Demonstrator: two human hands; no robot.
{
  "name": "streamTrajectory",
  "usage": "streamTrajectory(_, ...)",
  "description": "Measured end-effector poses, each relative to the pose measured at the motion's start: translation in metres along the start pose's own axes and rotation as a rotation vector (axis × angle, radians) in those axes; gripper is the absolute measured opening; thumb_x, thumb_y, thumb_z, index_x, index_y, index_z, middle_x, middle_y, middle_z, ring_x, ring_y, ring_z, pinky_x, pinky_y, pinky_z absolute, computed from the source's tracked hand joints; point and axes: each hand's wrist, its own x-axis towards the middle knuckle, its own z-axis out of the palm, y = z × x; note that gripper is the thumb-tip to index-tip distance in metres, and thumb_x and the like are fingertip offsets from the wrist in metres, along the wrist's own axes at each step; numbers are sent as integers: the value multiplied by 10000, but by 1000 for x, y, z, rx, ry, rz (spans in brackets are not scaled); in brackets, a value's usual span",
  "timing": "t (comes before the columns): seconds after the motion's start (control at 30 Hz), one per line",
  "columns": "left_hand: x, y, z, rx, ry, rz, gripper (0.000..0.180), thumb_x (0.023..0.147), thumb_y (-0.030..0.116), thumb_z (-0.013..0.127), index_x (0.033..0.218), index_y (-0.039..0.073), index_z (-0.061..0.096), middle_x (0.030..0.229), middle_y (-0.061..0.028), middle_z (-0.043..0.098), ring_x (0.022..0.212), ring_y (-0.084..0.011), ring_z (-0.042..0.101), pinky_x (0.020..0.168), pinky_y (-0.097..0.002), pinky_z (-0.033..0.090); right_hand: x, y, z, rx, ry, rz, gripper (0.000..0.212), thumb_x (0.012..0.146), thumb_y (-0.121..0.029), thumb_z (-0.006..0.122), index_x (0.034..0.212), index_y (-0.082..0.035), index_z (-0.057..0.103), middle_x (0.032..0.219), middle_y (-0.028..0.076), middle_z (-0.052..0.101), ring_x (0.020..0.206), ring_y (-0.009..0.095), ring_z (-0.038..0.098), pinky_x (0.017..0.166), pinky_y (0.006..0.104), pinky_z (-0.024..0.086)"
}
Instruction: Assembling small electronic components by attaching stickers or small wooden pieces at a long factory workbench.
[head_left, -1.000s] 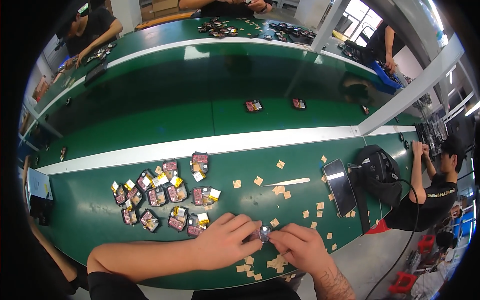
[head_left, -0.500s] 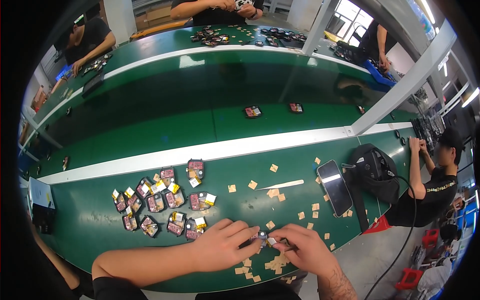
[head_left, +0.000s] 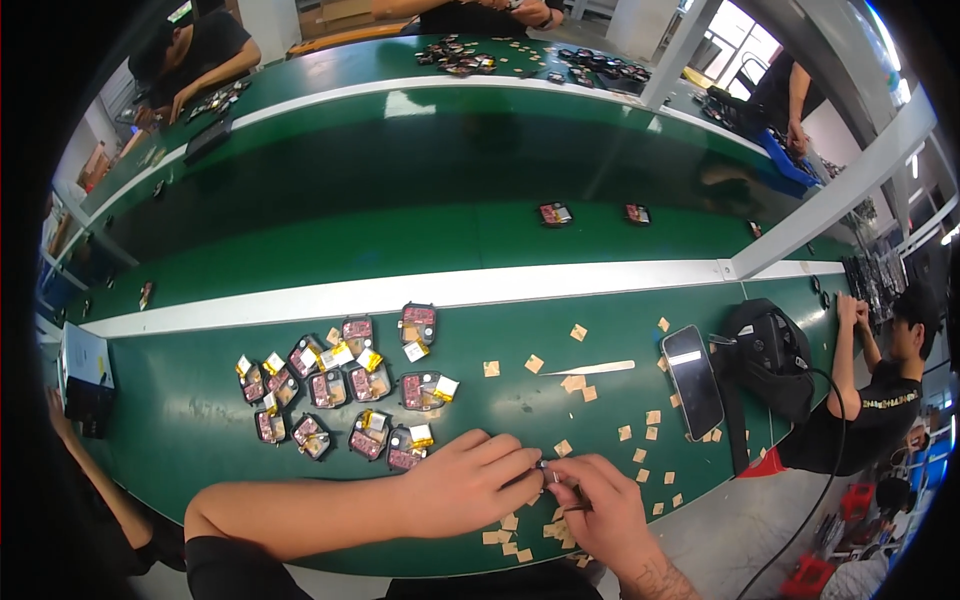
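Near the front edge of the table, my left hand (head_left: 480,478) is closed around a small black electronic device casing (head_left: 543,465), which its fingers mostly cover. The fingers of my right hand (head_left: 603,503) pinch at the right side of that casing, by a small pale piece that is too hidden to tell. To the left of my hands lie several open device casings (head_left: 327,390) with red circuit boards and silver-and-yellow pouch batteries. Small tan square pads (head_left: 505,537) lie under and around my hands.
Pale tweezers (head_left: 600,368) lie beyond my hands. A smartphone (head_left: 693,382) and a black bag (head_left: 765,350) with a cable are on the right. A white rail (head_left: 450,295) separates the table from a green conveyor surface (head_left: 390,225) bearing a few casings. Co-workers sit across and to the right.
The whole view has shifted, so the table's things appear farther right. My fingers now cover more of the held casing, whose board and silver piece showed before.
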Motion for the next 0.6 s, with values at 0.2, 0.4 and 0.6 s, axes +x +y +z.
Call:
streamTrajectory(0.2, -2, 0, 3, -89, 12, -46, 276, 947, 249, 727, 1169, 86, 697, 1192, -80, 682, 1069, -232, 661, 833, -355, 525, -6, -9, 7, -11, 68, 109, 264, 923, 5, 787, 1173, -34, 711, 1064, 118, 732, 856, 247, 763, 702, 333, 630)
streamTrajectory(0.4, -4, 0, 7, -109, 31, -56, 277, 963, 260, 723, 1179, 89, 694, 1185, -73, 683, 1060, -226, 662, 830, -353, 520, -7, -7, 12, 23, 112, 139, 283, 908, 8, 814, 1174, -24, 724, 1051, 115, 719, 839, 215, 757, 680, 306, 626)
streamTrajectory(0.6, -4, 1, 7, -102, 50, -55, 286, 961, 259, 726, 1190, 91, 693, 1176, -71, 688, 1058, -221, 666, 838, -353, 518, -1, -15, 8, 36, 93, 187, 221, 903, 38, 796, 1112, -12, 746, 1021, 111, 716, 785, 225, 744, 654, 320, 615)
